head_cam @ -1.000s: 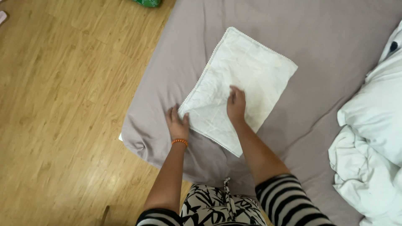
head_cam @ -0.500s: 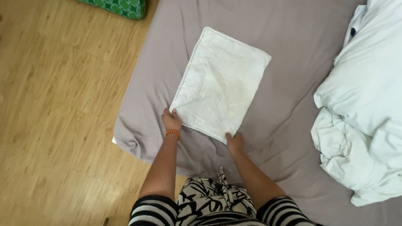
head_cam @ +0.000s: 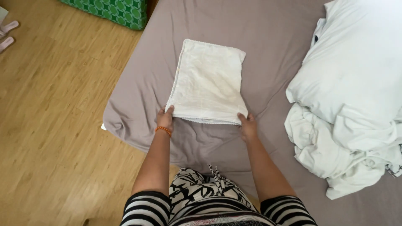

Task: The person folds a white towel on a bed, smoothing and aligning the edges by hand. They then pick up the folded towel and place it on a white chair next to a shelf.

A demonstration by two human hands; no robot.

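Note:
A folded white cloth [head_cam: 208, 83] with a lace-like edge lies flat on the grey-mauve bed sheet [head_cam: 268, 37]. My left hand [head_cam: 166, 118], with an orange bead bracelet on the wrist, grips the cloth's near left corner. My right hand [head_cam: 247, 125] grips its near right corner. Both arms reach forward from striped sleeves over the bed's near corner.
A heap of white bedding [head_cam: 351, 96] fills the right side of the bed. A green patterned box [head_cam: 113, 10] stands on the wooden floor [head_cam: 50, 125] at the bed's far left. Pink slippers [head_cam: 7, 35] lie at the far left edge.
The cloth has turned from a slanted lie to square with me. My right hand came off its top to the near right corner; my left hand holds the near left corner.

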